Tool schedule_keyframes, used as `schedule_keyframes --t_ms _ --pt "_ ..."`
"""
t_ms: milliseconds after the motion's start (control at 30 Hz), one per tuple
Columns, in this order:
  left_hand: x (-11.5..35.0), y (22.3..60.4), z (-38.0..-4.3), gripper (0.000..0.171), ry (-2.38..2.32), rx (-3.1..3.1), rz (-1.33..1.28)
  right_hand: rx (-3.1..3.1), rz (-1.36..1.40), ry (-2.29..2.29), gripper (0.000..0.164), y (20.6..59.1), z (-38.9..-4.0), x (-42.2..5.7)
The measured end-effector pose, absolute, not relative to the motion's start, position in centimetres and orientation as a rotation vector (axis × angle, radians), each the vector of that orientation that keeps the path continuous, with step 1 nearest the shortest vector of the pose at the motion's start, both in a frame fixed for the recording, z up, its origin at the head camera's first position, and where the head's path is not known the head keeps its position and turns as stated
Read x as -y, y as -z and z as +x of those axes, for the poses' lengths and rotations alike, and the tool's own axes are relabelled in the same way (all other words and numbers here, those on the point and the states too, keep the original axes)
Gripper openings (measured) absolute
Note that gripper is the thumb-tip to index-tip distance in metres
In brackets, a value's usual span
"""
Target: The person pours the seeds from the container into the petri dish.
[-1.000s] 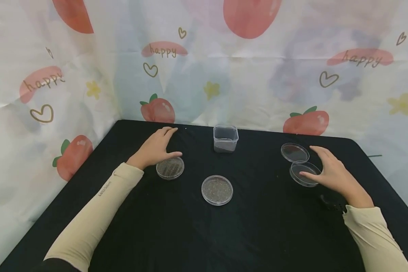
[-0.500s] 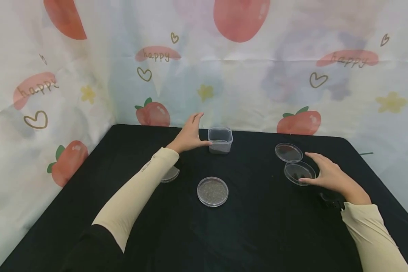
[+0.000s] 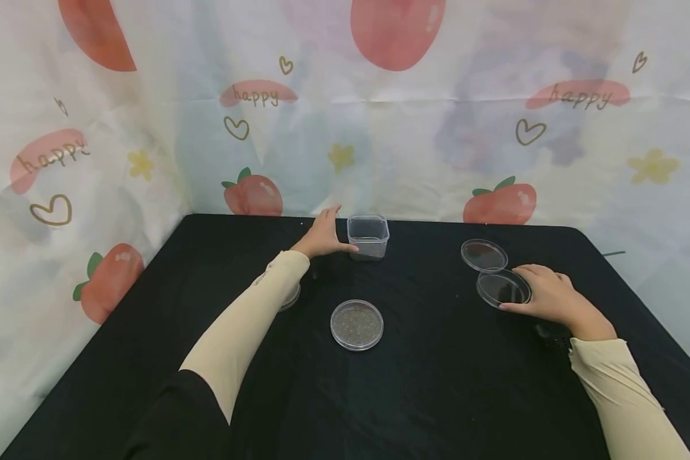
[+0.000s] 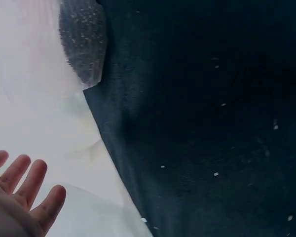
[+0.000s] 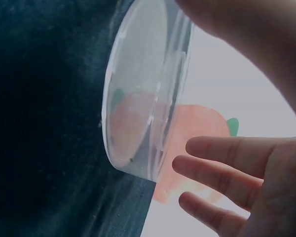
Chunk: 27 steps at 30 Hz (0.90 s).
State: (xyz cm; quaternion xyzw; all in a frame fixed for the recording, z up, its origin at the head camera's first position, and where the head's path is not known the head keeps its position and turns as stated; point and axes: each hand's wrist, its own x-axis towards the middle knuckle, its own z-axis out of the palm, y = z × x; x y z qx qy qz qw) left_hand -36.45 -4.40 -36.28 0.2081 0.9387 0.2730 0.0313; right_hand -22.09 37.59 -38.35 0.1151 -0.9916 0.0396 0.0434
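Observation:
My left hand (image 3: pixel 322 236) is at the left side of a clear square plastic tub (image 3: pixel 370 248), with grey grains in its bottom. The thumb overlaps the tub's front left side, and the fingers are spread behind. In the left wrist view the tub (image 4: pixel 84 39) shows at the top, above the straight fingers (image 4: pixel 34 180). Over on the right, my right hand (image 3: pixel 554 303) is spread around a clear petri dish (image 3: pixel 497 287), thumb at its front rim. The right wrist view shows the dish (image 5: pixel 133 98) with several straight fingers (image 5: pixel 222 173) apart from it.
Another clear round dish (image 3: pixel 484 254) adjoins the first at the back. A petri dish of grey-brown grains (image 3: pixel 356 324) stands mid-table. One more dish (image 3: pixel 291 299) is mostly hidden by the left sleeve. A patterned curtain (image 3: pixel 414 140) borders the black-covered table (image 3: pixel 408 396).
My left hand has moved right, from above the left dish to the tub. The right hand has closed in on the clear petri dish. The head view has shifted slightly.

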Motion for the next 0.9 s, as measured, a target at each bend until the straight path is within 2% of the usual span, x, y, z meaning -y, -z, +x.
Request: schedule_keyframes --t_ms 900 --pt "2.9 37.5 -37.0 0.098 -1.043 -2.725 0.625 3.076 0.338 -0.131 0.084 38.4 -22.0 -36.8"
